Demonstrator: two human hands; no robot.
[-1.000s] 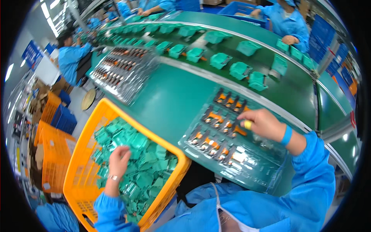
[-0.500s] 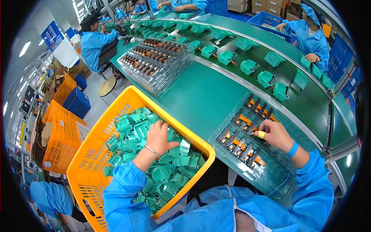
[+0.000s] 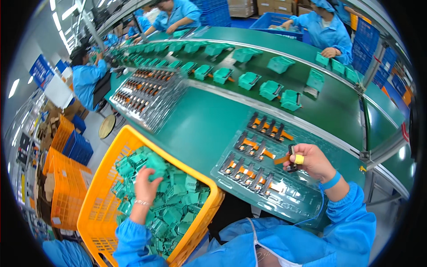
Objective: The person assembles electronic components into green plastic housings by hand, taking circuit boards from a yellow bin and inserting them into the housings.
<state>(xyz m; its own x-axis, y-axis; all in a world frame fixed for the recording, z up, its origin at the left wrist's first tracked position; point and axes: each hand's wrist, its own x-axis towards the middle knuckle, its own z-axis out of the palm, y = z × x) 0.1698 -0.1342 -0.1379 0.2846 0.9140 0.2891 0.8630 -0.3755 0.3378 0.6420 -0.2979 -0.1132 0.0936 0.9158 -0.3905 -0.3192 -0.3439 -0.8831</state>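
My left hand (image 3: 146, 189) is inside the yellow basket (image 3: 213, 196), its fingers closed on a green plastic housing (image 3: 153, 162), blurred and partly covered by the fingers. Many loose housings (image 3: 178, 200) of the same kind lie heaped below it. Over the clear plastic tray (image 3: 302, 200), my right hand (image 3: 311, 162) pinches a small black part with an orange flat strip (image 3: 281, 159) sticking out to the left. Rows of similar black parts (image 3: 249, 173) with orange strips sit in the tray's left pockets. A yellow band is on one right finger, a blue strap round that wrist.
A stack of filled clear trays (image 3: 147, 98) stands at the bench's far left. Beyond a metal rail, green housings (image 3: 249, 80) line the conveyor (image 3: 329, 120). A co-worker (image 3: 324, 33) works across it, another person (image 3: 86, 80) at left. Orange crates (image 3: 69, 196) stand on the floor.
My right hand has lifted a black part with its orange strip out of the tray. My left hand, spread over the heap before, has closed on a housing. The whole view has shifted.
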